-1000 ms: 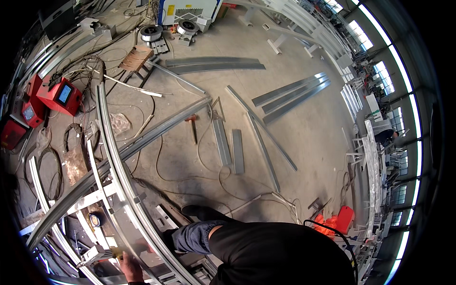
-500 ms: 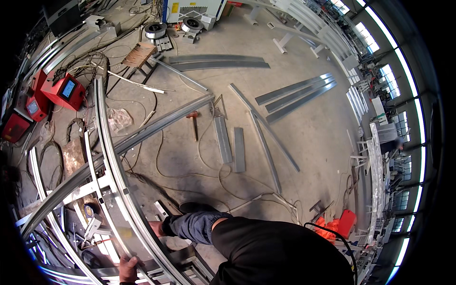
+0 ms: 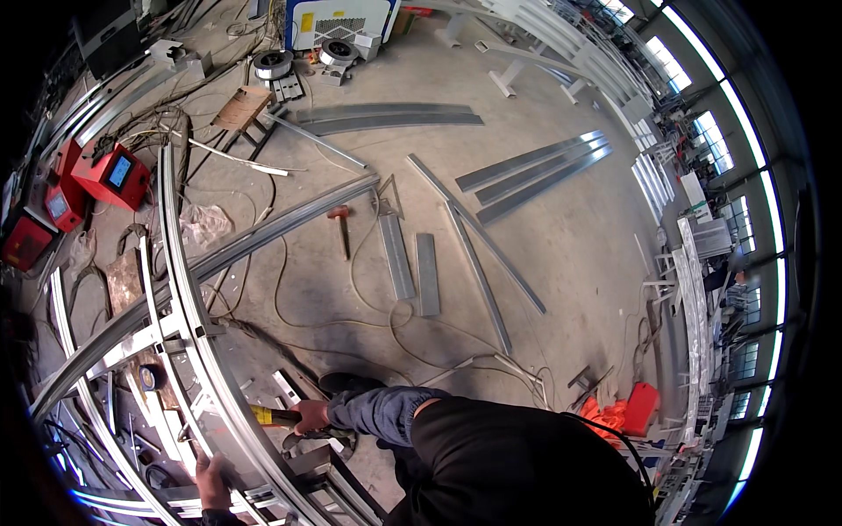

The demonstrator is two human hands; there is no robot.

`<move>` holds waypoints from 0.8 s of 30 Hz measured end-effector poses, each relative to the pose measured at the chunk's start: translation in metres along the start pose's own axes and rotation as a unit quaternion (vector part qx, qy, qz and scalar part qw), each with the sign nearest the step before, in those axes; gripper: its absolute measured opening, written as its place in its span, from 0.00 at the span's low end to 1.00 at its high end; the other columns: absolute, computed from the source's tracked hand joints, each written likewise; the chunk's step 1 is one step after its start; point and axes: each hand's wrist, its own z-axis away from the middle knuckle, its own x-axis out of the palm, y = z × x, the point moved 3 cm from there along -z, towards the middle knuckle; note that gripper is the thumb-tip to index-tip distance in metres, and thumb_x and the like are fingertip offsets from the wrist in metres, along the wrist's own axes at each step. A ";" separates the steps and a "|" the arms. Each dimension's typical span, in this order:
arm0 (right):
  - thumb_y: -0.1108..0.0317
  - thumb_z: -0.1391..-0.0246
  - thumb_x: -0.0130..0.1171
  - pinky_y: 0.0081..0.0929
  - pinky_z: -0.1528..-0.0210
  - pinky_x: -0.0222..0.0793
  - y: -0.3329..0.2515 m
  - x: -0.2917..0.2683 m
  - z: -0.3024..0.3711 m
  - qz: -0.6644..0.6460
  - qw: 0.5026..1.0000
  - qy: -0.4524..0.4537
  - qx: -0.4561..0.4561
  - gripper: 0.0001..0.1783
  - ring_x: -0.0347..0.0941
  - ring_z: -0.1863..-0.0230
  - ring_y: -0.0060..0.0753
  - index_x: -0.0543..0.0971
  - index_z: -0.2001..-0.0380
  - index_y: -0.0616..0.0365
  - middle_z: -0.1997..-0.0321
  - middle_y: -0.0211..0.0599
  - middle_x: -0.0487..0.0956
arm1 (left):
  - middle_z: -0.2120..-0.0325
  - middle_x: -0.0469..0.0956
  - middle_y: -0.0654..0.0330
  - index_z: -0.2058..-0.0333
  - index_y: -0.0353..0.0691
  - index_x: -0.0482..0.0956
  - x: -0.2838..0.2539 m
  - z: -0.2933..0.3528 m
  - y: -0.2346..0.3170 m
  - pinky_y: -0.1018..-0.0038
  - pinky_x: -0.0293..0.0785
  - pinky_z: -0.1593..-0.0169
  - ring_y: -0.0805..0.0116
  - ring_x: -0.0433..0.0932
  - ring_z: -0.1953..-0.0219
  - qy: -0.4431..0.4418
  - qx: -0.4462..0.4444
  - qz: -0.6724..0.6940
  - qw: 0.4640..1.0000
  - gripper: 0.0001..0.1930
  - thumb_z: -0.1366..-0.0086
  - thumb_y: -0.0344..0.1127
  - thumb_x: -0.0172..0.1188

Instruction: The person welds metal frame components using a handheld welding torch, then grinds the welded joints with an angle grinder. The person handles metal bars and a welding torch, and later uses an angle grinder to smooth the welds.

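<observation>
My right hand (image 3: 311, 417), below a dark blue sleeve, is closed round the dark grip of a yellow-and-black hand tool (image 3: 264, 415). The tool's far end meets the thick silver metal rail (image 3: 221, 373), so its exact kind is hidden. At the lower left, my left hand (image 3: 211, 482) is closed on a thinner metal bar (image 3: 181, 386) of the frame. A long channel profile (image 3: 272, 230) crosses over the frame at an angle. Inside the frame, a round tape-like roll (image 3: 149, 378) sits near the white crosspiece.
A red-headed hammer (image 3: 341, 230) lies on the concrete floor, with loose cables (image 3: 338, 323) looping nearby. Metal strips (image 3: 535, 174) lie beyond. Red machines with screens (image 3: 112, 174) stand at left. A red container (image 3: 641, 408) rests by orange cloth at right.
My right hand has drawn back rightward from the rail, bringing the yellow-and-black tool with it. My left hand has shifted slightly up and left along the bar. The view has shifted a little.
</observation>
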 end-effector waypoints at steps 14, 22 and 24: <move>0.54 0.50 0.70 0.39 0.57 0.76 0.112 0.014 0.120 0.074 0.970 0.223 -0.070 0.27 0.83 0.64 0.36 0.85 0.53 0.64 0.65 0.46 0.87 | 0.41 0.78 0.58 0.34 0.30 0.74 -0.043 0.119 -0.047 0.71 0.70 0.36 0.69 0.76 0.41 0.156 0.235 -0.114 0.953 0.23 0.25 0.30 0.60; 0.63 0.46 0.73 0.32 0.76 0.77 0.133 0.047 0.234 -0.231 0.922 0.311 -0.003 0.16 0.77 0.76 0.30 0.82 0.62 0.63 0.71 0.35 0.81 | 0.41 0.80 0.49 0.37 0.29 0.77 0.119 0.413 -0.055 0.62 0.69 0.31 0.57 0.76 0.37 0.157 0.213 -0.049 0.963 0.20 0.23 0.33 0.60; 0.61 0.41 0.71 0.32 0.75 0.76 0.107 0.045 0.280 -0.244 0.918 0.312 -0.018 0.14 0.76 0.75 0.27 0.81 0.71 0.60 0.74 0.30 0.77 | 0.40 0.80 0.48 0.38 0.28 0.79 0.145 0.459 -0.089 0.61 0.70 0.31 0.58 0.77 0.38 0.158 0.191 -0.126 0.961 0.20 0.24 0.32 0.59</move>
